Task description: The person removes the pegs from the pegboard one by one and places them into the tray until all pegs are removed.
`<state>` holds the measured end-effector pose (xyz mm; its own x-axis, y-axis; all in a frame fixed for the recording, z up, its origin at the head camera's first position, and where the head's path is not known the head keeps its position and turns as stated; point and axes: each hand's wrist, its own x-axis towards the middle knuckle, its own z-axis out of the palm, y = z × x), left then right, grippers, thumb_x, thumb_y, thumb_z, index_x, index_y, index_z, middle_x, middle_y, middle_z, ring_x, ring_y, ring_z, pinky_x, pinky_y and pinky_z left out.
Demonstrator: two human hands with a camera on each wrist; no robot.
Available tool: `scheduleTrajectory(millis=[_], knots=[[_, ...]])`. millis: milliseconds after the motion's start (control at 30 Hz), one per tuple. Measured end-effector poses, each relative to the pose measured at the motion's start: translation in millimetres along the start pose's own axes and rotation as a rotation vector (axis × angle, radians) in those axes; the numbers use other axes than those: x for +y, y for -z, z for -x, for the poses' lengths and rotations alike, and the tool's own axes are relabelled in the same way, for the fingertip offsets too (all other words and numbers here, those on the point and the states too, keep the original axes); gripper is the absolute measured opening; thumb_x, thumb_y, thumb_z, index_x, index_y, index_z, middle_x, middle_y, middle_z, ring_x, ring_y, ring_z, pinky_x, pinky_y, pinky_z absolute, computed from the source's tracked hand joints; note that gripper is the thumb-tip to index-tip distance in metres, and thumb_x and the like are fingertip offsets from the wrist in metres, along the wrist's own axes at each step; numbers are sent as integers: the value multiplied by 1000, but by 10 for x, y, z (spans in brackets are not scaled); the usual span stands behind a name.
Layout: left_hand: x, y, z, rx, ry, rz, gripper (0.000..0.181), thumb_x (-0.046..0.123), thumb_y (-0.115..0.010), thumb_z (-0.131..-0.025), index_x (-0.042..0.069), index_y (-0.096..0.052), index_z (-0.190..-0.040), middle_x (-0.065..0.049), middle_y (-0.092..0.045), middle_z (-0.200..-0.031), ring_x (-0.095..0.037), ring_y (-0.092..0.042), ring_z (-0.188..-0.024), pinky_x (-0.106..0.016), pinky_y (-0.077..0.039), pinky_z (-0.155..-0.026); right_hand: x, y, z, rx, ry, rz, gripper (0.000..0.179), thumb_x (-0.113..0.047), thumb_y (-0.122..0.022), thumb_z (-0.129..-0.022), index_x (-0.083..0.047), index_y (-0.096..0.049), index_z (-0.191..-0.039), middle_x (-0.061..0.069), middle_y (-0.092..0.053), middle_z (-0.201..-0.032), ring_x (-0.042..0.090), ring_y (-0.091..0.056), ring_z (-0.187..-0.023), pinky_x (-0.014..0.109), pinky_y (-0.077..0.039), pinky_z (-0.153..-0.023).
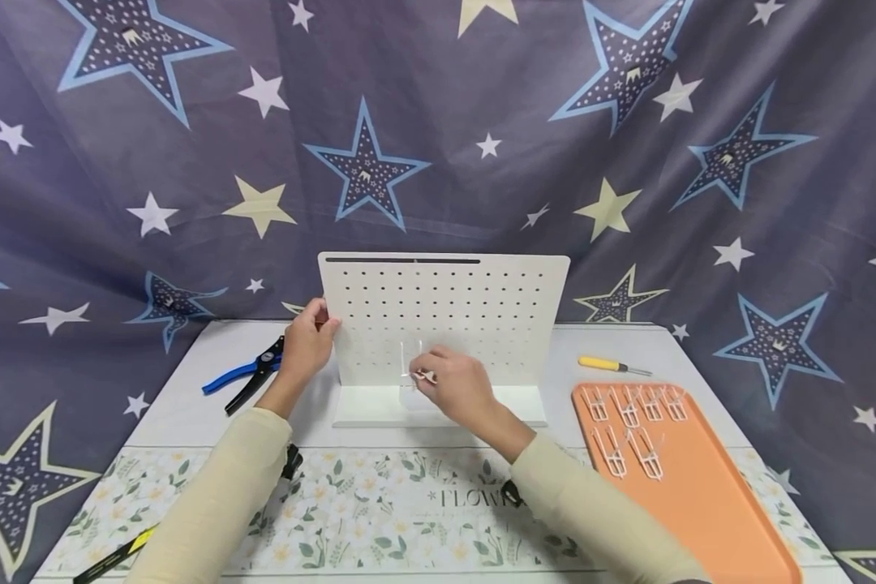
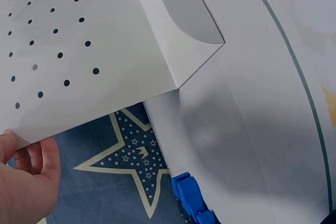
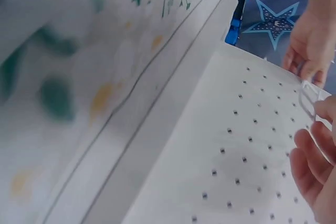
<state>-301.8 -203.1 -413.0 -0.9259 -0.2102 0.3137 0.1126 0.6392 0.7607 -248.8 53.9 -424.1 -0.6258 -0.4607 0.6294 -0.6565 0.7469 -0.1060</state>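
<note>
A white pegboard (image 1: pixel 445 312) stands upright on its flat white base, with rows of small holes across its face. My left hand (image 1: pixel 308 345) grips the board's left edge; in the left wrist view, the thumb lies on the face and the fingers curl behind the edge (image 2: pixel 31 141). In front of the board's lower middle, my right hand (image 1: pixel 461 389) pinches a white wire hook (image 1: pixel 402 357) between thumb and fingers. Its prongs rise against the board in the head view. The right wrist view has the hook's wire loop (image 3: pixel 304 100) close over the holes.
An orange tray (image 1: pixel 708 511) on the right bears several white wire hooks (image 1: pixel 650 454). Behind it lies a yellow-handled screwdriver (image 1: pixel 602 364). Blue-and-black pliers (image 1: pixel 251 375) rest left of the board. A yellow-and-black utility knife (image 1: pixel 117 556) lies front left on the floral cloth (image 1: pixel 365 519).
</note>
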Motion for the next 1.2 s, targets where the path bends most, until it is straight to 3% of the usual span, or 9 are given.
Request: scheduleTrajectory(millis=[233, 600, 900, 1200], knots=[[-34, 2, -26, -17, 17, -1, 16, 19, -56, -104, 8, -59, -115, -16, -67, -107, -31, -59, -95, -42, -46, -84, 265, 415, 220, -39, -24, -139, 10, -13, -82, -83, -19, -76, -89, -5, -75, -88, 7, -69, -69, 19, -54, -63], [-16, 6, -11, -20, 8, 10, 17, 18, -55, -104, 7, -59, -117, -18, -68, -109, -32, -60, -96, -43, -46, -86, 899, 1145, 571, -232, -166, -203, 10, -11, -79, -86, -14, -75, -95, 2, -75, -93, 10, -68, -72, 21, -55, -64], [-7, 4, -9, -16, 11, 3, 18, 19, -55, -104, 7, -59, -117, -17, -68, -108, -32, -59, -95, -42, -46, -84, 1599, 1743, 899, -284, -283, -114, 6, -11, -78, -87, -14, -76, -91, -1, -76, -83, 8, -68, -70, 25, -53, -63], [10, 11, -8, -23, 20, 19, 17, 17, -54, -105, 6, -59, -118, -18, -67, -111, -32, -59, -97, -43, -46, -85, 2168, 2051, 1393, -328, -304, 17, 6, -16, -78, -86, -21, -73, -85, -12, -73, -76, -5, -61, -69, 25, -52, -65]])
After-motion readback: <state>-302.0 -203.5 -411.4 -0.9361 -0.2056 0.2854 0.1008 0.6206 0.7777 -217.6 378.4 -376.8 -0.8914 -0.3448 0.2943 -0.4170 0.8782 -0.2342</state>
